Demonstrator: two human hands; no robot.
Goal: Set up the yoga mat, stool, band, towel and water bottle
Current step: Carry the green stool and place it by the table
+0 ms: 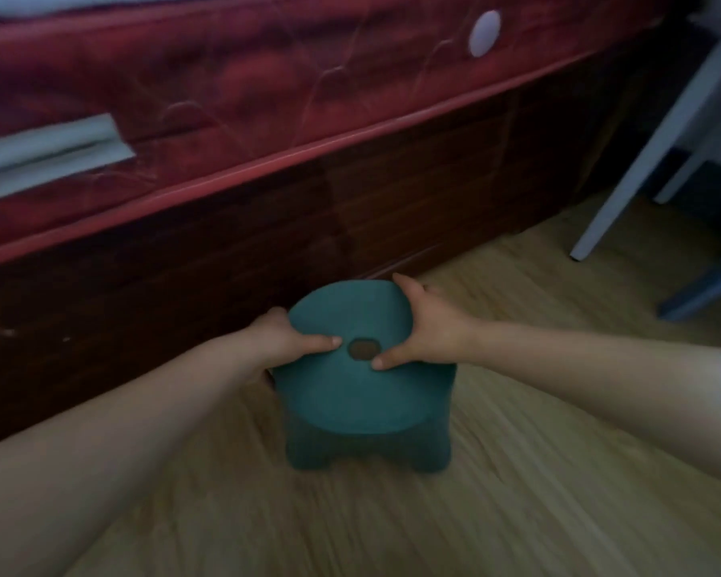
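Note:
A small teal plastic stool with a round seat and a dark oval hole in its middle stands low over the wooden floor, close to the bed. My left hand grips the seat's left rim, thumb on top. My right hand grips the right rim, thumb on top near the hole. The frame is blurred, so I cannot tell whether the stool's feet touch the floor. No mat, band, towel or bottle is in view.
A bed with a red mattress on a dark wooden base runs along the back. White furniture legs stand at the right, with a blue bar on the light wooden floor.

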